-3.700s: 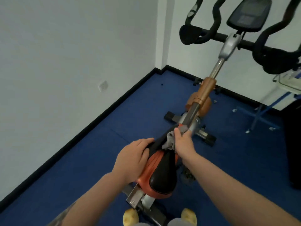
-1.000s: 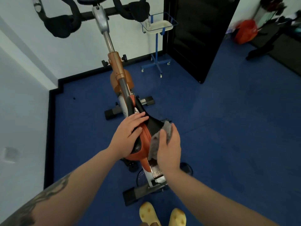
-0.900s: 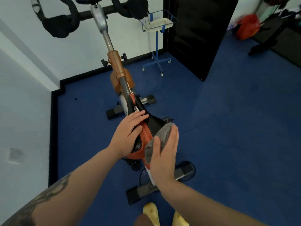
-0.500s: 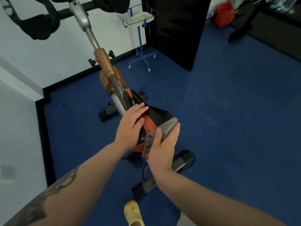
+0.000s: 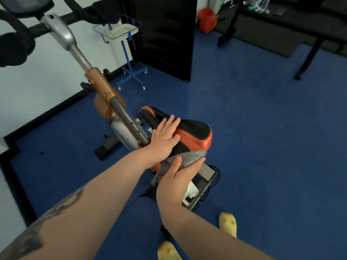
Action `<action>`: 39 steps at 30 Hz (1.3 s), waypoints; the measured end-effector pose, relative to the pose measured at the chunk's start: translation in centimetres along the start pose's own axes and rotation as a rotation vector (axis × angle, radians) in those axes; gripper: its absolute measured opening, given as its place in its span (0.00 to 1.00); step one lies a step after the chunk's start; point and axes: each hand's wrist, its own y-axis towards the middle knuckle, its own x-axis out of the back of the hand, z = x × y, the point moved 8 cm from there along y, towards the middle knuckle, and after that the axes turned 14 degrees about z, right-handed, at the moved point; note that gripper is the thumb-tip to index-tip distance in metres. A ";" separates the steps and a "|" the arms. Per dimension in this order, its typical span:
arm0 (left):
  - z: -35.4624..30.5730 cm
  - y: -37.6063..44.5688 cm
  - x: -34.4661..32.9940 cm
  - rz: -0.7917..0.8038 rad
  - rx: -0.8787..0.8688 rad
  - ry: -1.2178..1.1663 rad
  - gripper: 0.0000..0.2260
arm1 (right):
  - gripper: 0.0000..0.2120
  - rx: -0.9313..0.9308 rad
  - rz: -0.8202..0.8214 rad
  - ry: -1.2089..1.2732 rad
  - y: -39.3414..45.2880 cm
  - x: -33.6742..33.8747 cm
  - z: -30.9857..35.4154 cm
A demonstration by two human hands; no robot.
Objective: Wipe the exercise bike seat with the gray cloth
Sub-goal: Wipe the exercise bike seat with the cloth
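The exercise bike seat [image 5: 195, 131] is black on top with orange sides and sits at the centre of the view. My left hand [image 5: 165, 136] lies flat on the seat's left side, fingers spread over the top. My right hand [image 5: 178, 178] presses the gray cloth [image 5: 187, 157] against the seat's rear edge, thumb and fingers around the cloth. Part of the cloth hangs down under my palm.
The bike's post [image 5: 105, 91] and handlebars [image 5: 16, 45] rise at the upper left. A blue wheeled stand with a tray [image 5: 120, 30] stands by the wall, next to a black door [image 5: 165, 34]. Dark benches [image 5: 281, 25] are at the far right. Yellow shoes [image 5: 228, 223] on blue floor.
The view has swung left and closer. My right hand with the cloth has slid from the seat's right side toward its rear edge. My left hand has flattened on the seat.
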 end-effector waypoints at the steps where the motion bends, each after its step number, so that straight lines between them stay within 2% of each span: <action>1: 0.0 0.1 -0.1 0.006 0.002 0.006 0.23 | 0.32 0.003 -0.019 0.017 0.0 -0.1 0.1; 8: -0.4 0.3 -0.1 -0.020 0.029 0.106 0.23 | 0.26 -0.026 -0.212 0.024 5.4 3.6 1.4; 13: -0.9 0.1 -0.1 0.014 0.030 0.082 0.23 | 0.31 0.001 -0.095 0.055 0.4 -0.2 -0.8; 16: -0.9 0.0 0.0 0.009 0.041 0.078 0.23 | 0.31 -0.012 -0.013 -0.046 2.4 1.1 -0.2; 19: -0.6 0.4 0.0 -0.027 0.052 0.094 0.24 | 0.31 -0.128 -0.022 -0.103 6.4 3.5 0.8; 21: -0.3 0.6 0.0 -0.072 0.059 0.102 0.23 | 0.32 -0.172 -0.023 -0.117 7.3 3.9 1.1; 25: 0.1 0.8 -0.2 -0.170 0.026 0.120 0.23 | 0.35 -0.079 0.071 -0.101 5.3 2.5 1.0; 29: -0.3 0.8 0.0 -0.274 0.032 0.147 0.22 | 0.34 -0.120 0.089 -0.176 8.6 3.8 2.1; 32: -0.8 0.2 -0.1 -0.410 0.034 0.167 0.20 | 0.32 0.003 0.121 -0.249 9.0 4.2 3.4; 36: -1.1 -1.4 -0.2 -0.637 0.112 0.158 0.20 | 0.34 0.087 0.299 -0.402 8.8 4.8 3.0; 39: -0.6 -2.0 -0.2 -0.692 0.152 0.100 0.18 | 0.35 0.090 0.440 -0.574 10.0 4.9 3.4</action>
